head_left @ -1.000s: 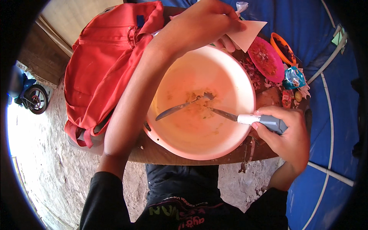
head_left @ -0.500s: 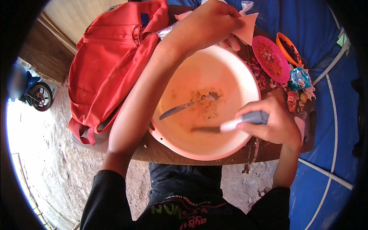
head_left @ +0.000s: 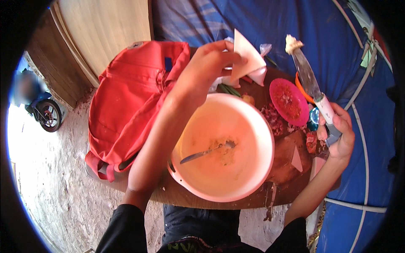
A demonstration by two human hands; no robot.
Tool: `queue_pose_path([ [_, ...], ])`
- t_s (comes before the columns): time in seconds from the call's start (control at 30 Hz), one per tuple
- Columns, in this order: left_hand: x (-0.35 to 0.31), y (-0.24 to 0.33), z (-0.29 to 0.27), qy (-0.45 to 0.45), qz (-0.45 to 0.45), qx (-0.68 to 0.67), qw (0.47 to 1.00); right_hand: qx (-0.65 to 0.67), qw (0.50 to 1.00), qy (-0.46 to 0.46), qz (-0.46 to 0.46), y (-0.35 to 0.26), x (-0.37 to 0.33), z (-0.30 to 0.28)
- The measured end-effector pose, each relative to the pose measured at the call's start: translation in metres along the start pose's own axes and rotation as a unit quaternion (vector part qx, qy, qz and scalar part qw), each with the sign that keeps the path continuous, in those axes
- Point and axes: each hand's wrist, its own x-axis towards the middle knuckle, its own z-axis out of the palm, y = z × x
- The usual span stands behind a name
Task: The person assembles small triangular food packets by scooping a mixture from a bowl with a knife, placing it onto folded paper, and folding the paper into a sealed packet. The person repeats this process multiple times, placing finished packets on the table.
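My left hand (head_left: 211,63) reaches over the far side of the large pale bowl (head_left: 270,168), its fingers closed on a flat, pale triangular piece (head_left: 247,55). Out to the right, my right hand (head_left: 341,130) is wrapped round the white and grey handle of a knife (head_left: 307,76). The blade points up and away, with a pale, soft-looking lump (head_left: 292,44) stuck on its tip. Inside the bowl a metal spoon (head_left: 202,155) rests among brownish smears.
A red backpack (head_left: 122,105) lies at the table's left. A pink plate (head_left: 289,101) with chopped bits, an orange dish (head_left: 301,86) and a blue packet (head_left: 313,119) stand right. Another pale triangle (head_left: 297,160) lies on a brown board (head_left: 280,166). Blue sheeting (head_left: 190,21) hangs behind.
My right hand has swung the knife from inside the bowl up to the right, and a lump now shows on its tip. My left hand keeps the triangular piece, now held more upright.
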Motion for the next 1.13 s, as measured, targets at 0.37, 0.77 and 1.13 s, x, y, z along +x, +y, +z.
queue_pose_path([
  [0.37, -0.021, 0.035, 0.020, 0.045, 0.013, -0.016, 0.999, -0.219, 0.974, 0.015, -0.061, -0.035, 0.035, 0.053],
  [0.77, -0.022, 0.031, 0.021, 0.060, 0.042, -0.146, 0.987, -0.353, 0.923, -0.006, -0.152, -0.006, 0.048, 0.065],
  [1.13, -0.018, 0.024, 0.013, 0.047, -0.004, -0.192, 0.980, -0.407, 0.907, 0.040, -0.101, -0.015, 0.027, 0.066],
])
